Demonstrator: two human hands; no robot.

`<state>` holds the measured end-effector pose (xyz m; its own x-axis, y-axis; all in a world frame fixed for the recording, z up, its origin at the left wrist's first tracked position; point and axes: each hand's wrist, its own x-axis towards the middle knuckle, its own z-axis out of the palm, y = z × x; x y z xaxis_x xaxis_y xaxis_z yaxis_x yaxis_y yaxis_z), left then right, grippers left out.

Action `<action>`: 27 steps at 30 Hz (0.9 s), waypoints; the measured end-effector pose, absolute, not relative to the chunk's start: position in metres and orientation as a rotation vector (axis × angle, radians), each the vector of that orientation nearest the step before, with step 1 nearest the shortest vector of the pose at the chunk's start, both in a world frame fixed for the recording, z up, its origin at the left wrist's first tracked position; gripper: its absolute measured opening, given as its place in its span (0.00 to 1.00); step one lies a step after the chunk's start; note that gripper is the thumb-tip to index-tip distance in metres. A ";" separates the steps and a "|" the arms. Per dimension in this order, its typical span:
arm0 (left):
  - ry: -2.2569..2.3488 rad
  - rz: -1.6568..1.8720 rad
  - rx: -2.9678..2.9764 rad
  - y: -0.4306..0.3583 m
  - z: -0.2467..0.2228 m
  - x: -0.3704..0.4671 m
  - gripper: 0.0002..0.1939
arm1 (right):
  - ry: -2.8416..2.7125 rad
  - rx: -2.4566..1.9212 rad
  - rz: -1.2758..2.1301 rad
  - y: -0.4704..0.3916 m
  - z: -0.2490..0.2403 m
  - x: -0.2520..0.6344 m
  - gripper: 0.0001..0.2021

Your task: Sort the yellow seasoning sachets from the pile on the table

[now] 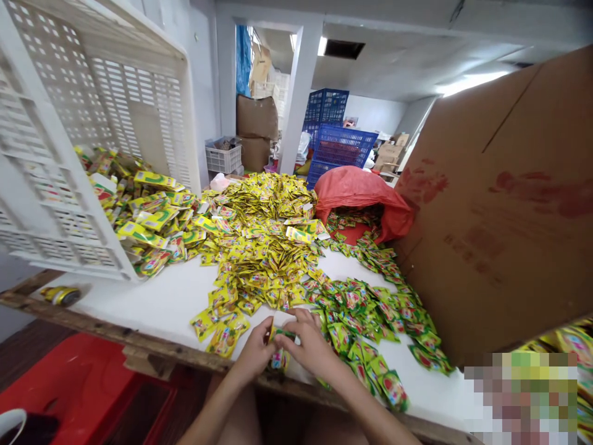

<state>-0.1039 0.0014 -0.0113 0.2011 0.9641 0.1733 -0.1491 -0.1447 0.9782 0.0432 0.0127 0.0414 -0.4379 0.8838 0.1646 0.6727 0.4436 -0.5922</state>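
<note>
So the yellow packet pile [266, 250] is my landmark here, since it's hogging the middle of the white tabletop [162, 306]. Just off its near edge, two bare hands are working on one small carton [282, 320], which is showing a white top and a bit of green below.

The carton is sitting right in the grip, between both sets of fingertips and well forward of the palms. The left hand [256, 347] is pinching it at its left edge, fingers nearly together with just the carton's edge between them. The right hand [306, 343] is curling over the other side, its fingers reaching along the top and its thumb crossing the front. Some colourful print is peeking out under the hands, but I can't tell if that's the carton or a separate packet.

Right of the yellow pile, green packets [356, 303] are spreading out near the right hand, and beyond them a big cardboard box [500, 216] is leaning. Behind those greens, to the pile's far right, a red sack [356, 185] is gaping open with more inside. Left of the pile, a white crate [148, 130] is lying tipped, with yellow cartons [151, 213] spilling toward it.
</note>
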 end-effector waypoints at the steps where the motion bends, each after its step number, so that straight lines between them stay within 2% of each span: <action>1: 0.897 1.232 1.314 0.000 -0.011 -0.104 0.16 | -2.139 -1.264 0.695 0.013 0.035 0.045 0.08; 5: 0.926 1.294 1.220 -0.007 -0.012 -0.102 0.22 | -1.712 -1.092 0.957 0.007 0.007 0.052 0.11; 7: 0.974 1.307 1.249 -0.011 -0.011 -0.101 0.21 | -1.656 -1.093 0.996 0.002 -0.001 0.053 0.11; 11: 1.141 1.221 1.463 -0.011 -0.005 -0.105 0.08 | -1.696 -1.118 0.964 0.001 0.002 0.052 0.11; 16: 1.114 1.253 1.511 -0.004 0.002 -0.112 0.07 | -1.728 -1.087 0.892 0.010 0.009 0.048 0.10; 19: 0.990 1.315 1.362 -0.004 0.003 -0.114 0.13 | -1.676 -1.089 0.911 0.010 0.008 0.045 0.12; 23: 1.025 1.254 1.473 -0.008 0.008 -0.116 0.09 | -1.766 -1.021 0.876 0.001 0.010 0.044 0.09; 27: 1.152 1.255 1.514 -0.011 0.014 -0.115 0.10 | -1.720 -1.063 0.837 -0.005 0.009 0.042 0.08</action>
<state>-0.1150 -0.0115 0.0137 0.0779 0.9725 0.2196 0.1360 -0.2286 0.9640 0.0418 -0.0050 0.0093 -0.2063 0.9147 0.3474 0.2906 0.3963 -0.8709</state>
